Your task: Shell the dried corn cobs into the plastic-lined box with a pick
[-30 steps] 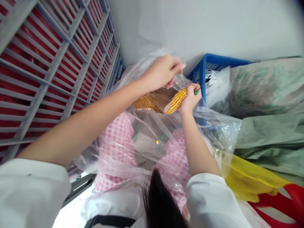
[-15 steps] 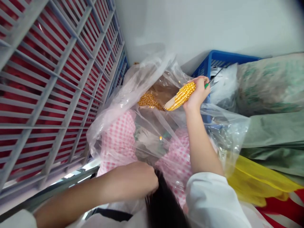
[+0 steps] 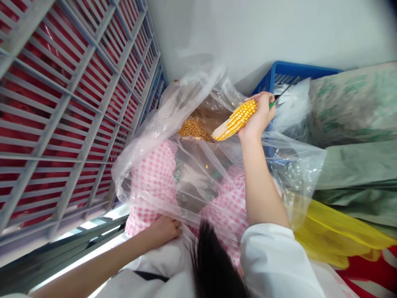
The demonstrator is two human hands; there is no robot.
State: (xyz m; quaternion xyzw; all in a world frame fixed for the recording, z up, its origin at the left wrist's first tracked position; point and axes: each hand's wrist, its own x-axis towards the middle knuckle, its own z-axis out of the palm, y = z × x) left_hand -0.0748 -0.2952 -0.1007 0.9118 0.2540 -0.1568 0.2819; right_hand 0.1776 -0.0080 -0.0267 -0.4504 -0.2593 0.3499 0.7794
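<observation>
My right hand (image 3: 258,118) is closed around a yellow corn cob (image 3: 238,120), which tilts down to the left over the open clear plastic bag (image 3: 198,93). Kernels are gone from the cob's lower tip, baring a pale patch. In the same hand is a thin metal-shafted tool with a green handle (image 3: 272,104); its kind is unclear. Loose corn kernels (image 3: 194,129) lie in a heap inside the bag. Low in my lap, my left hand (image 3: 164,231) has its fingers curled at the bag's near edge and seems to grip it; the fingertips are partly hidden.
A tall slatted crate (image 3: 77,99) with red contents stands at left. Against the wall is a blue basket (image 3: 276,68) beside a stuffed sack (image 3: 353,103). Yellow mesh (image 3: 335,231) lies at lower right. Pink checked cloth (image 3: 151,178) and dark hair (image 3: 211,260) show at the front.
My left hand has moved down and left, from beside the hair to the bag's near edge. My right hand still holds the cob and the tool in nearly the same place.
</observation>
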